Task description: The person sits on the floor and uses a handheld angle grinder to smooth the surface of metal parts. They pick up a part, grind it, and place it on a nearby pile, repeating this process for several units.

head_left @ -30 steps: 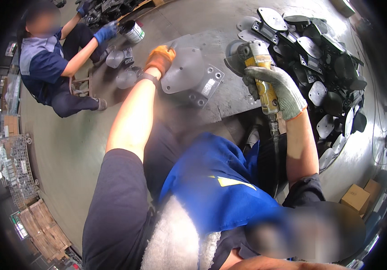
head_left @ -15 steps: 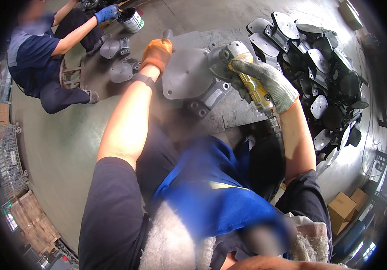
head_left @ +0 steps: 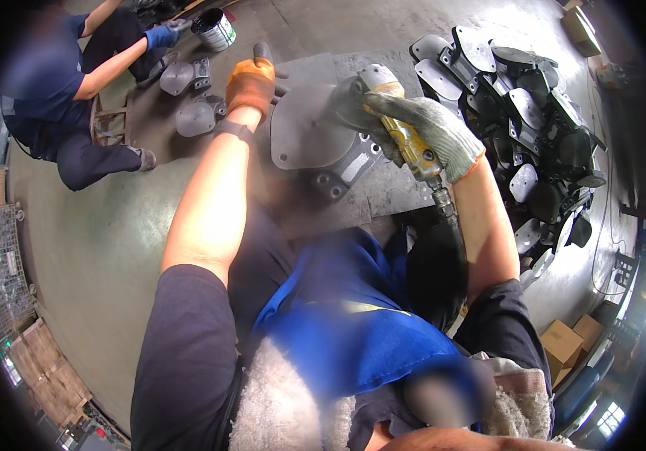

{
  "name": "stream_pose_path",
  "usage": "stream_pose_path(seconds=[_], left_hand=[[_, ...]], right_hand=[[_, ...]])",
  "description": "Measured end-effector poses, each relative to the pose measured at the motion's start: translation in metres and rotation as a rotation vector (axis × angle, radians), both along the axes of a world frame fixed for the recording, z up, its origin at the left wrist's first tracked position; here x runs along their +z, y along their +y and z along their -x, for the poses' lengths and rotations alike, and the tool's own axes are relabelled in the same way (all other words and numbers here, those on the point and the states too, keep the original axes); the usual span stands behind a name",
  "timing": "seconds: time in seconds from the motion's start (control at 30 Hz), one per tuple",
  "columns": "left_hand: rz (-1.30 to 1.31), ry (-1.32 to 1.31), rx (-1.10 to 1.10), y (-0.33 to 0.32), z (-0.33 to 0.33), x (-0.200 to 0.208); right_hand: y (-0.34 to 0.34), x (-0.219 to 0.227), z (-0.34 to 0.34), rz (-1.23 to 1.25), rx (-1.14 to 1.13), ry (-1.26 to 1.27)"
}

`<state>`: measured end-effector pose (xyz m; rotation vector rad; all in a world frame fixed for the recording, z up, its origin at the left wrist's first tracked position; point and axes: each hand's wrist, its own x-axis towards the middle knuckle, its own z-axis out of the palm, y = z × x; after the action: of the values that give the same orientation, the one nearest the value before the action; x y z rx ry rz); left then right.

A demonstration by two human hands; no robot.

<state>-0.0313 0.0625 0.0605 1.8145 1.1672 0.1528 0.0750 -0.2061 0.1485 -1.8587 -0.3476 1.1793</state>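
Note:
A grey metal plate part (head_left: 304,128) with rounded corners and small holes lies in front of me, its bracket (head_left: 344,171) sticking out toward the lower right. My right hand (head_left: 439,135), in a whitish knit glove, grips a yellow air-powered angle grinder (head_left: 411,146). The grinder's disc end is over the plate's right side; whether it touches is blurred. Beside the plate's left edge is my left hand (head_left: 250,84), in an orange glove with dark fingertips. Its thumb points up and its fingers stretch toward the plate, holding nothing visible.
Similar metal parts (head_left: 530,113) are heaped at the right. Under the work lies a flat grey board (head_left: 394,192). A co-worker in a blue glove (head_left: 163,35) sits at the far left by a paint bucket (head_left: 214,30) and two more parts (head_left: 195,118). Cardboard boxes (head_left: 561,342) stand lower right.
My left hand has shifted left off the plate's edge, and its fingers have spread. The grinder has moved slightly left. The co-worker's gloved hand has drawn back from the bucket.

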Motion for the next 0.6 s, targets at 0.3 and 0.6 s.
stream_pose_path(seconds=[0.3,0.6], left_hand=[[-0.122,0.043,-0.02,-0.003,-0.005,0.003],[-0.216,0.088,-0.079,-0.011,-0.009,0.002]], right_hand=[[0.0,-0.002,0.0,0.055,0.009,0.023],[0.0,-0.011,0.0,0.024,0.028,-0.006]])
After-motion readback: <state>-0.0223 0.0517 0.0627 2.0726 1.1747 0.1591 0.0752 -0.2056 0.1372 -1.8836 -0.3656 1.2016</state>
